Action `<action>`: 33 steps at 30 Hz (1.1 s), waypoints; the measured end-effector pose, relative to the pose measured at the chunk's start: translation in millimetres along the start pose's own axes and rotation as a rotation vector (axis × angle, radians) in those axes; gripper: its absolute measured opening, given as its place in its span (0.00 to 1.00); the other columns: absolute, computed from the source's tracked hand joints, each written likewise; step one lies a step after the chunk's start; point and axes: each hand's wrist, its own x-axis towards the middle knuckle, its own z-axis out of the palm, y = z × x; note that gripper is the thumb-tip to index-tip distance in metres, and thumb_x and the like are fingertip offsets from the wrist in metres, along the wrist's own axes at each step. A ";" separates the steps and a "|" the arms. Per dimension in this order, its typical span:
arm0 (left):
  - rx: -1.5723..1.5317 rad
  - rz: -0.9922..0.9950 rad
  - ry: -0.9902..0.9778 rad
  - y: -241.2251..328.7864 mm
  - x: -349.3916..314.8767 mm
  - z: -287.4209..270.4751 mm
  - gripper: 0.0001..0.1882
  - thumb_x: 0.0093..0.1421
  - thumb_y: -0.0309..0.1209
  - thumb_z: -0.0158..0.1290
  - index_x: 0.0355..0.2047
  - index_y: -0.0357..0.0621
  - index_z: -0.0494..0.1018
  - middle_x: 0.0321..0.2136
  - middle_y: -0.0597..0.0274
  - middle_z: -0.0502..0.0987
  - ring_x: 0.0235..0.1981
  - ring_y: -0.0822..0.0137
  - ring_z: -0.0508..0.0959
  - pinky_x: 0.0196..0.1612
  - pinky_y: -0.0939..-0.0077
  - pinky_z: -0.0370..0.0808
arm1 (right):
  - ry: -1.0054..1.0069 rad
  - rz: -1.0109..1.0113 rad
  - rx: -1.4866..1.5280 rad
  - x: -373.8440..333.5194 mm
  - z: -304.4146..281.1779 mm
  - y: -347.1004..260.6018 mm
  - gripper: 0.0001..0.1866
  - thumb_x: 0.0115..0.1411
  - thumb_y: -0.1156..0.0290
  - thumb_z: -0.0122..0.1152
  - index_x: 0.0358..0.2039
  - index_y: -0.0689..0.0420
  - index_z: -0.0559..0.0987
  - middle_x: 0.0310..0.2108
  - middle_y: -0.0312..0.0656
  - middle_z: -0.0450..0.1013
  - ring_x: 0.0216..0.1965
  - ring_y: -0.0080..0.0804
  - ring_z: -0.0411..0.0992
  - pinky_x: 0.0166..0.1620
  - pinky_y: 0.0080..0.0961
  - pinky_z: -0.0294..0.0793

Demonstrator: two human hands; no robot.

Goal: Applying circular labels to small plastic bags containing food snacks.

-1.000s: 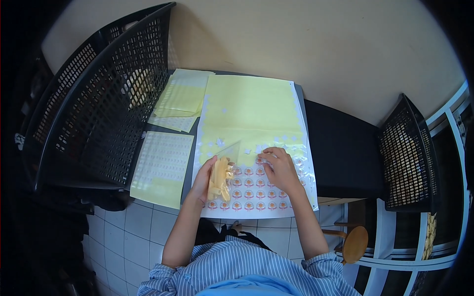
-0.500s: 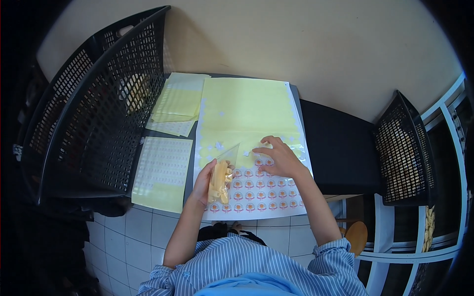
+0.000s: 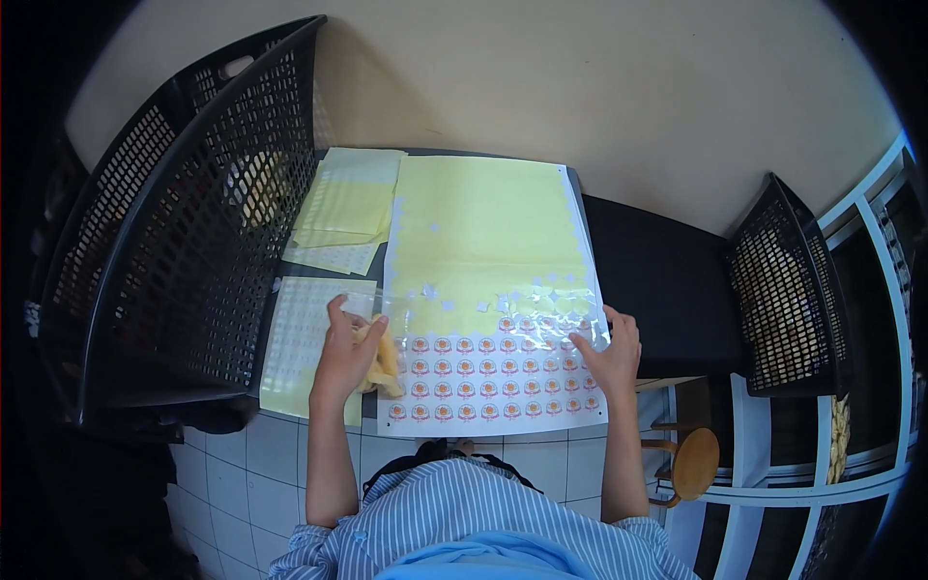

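My left hand (image 3: 346,356) is closed on a clear plastic bag (image 3: 385,365) of pale yellow stick-shaped pieces, held low over the left edge of a large sticker sheet (image 3: 483,246). Rows of small round orange-and-red stickers cover the sheet's near part, while its far part is bare yellow backing with a few white scraps. At the sheet's right edge rests my right hand (image 3: 614,353), thumb and fingers apart, with nothing visible between them.
Smaller yellow-backed sheets (image 3: 338,208) and another sticker sheet (image 3: 314,338) lie on the left. A tall black perforated basket (image 3: 184,222) stands beyond them. To the right are a black surface (image 3: 657,280), a second basket (image 3: 788,290) and a wooden stool (image 3: 696,462).
My left hand has moved left with the bag, which now lies lower and flatter. My right hand has drawn back from the sheet's middle to its right edge.
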 end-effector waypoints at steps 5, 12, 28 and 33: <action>0.249 0.476 0.473 19.5 -9.1 24.9 0.39 0.48 0.31 0.60 0.56 0.33 0.52 0.48 0.45 0.63 0.50 0.51 0.63 0.53 0.56 0.58 | -0.047 0.096 -0.079 -5.8 4.2 3.6 0.40 0.37 0.52 0.73 0.49 0.59 0.70 0.43 0.44 0.67 0.47 0.37 0.64 0.49 0.33 0.60; 0.292 0.701 -0.212 32.9 -25.0 126.1 0.37 0.50 0.36 0.58 0.55 0.33 0.54 0.52 0.45 0.60 0.54 0.50 0.59 0.57 0.60 0.54 | -0.101 0.211 -0.021 3.1 8.9 2.8 0.40 0.38 0.55 0.73 0.50 0.59 0.69 0.41 0.42 0.67 0.45 0.36 0.65 0.49 0.33 0.60; 0.249 0.668 -0.197 23.0 -16.7 139.8 0.42 0.46 0.34 0.61 0.56 0.32 0.50 0.51 0.44 0.56 0.54 0.48 0.55 0.56 0.55 0.50 | -0.240 0.368 1.023 25.6 17.1 40.6 0.23 0.55 0.77 0.55 0.52 0.68 0.66 0.38 0.45 0.74 0.39 0.24 0.71 0.42 0.19 0.68; 0.083 0.677 -0.152 13.1 -14.3 140.6 0.40 0.47 0.30 0.60 0.54 0.31 0.48 0.49 0.42 0.55 0.52 0.46 0.55 0.55 0.54 0.52 | -0.396 0.364 0.895 23.8 9.9 36.6 0.24 0.58 0.72 0.54 0.54 0.67 0.64 0.42 0.45 0.73 0.43 0.26 0.71 0.47 0.23 0.68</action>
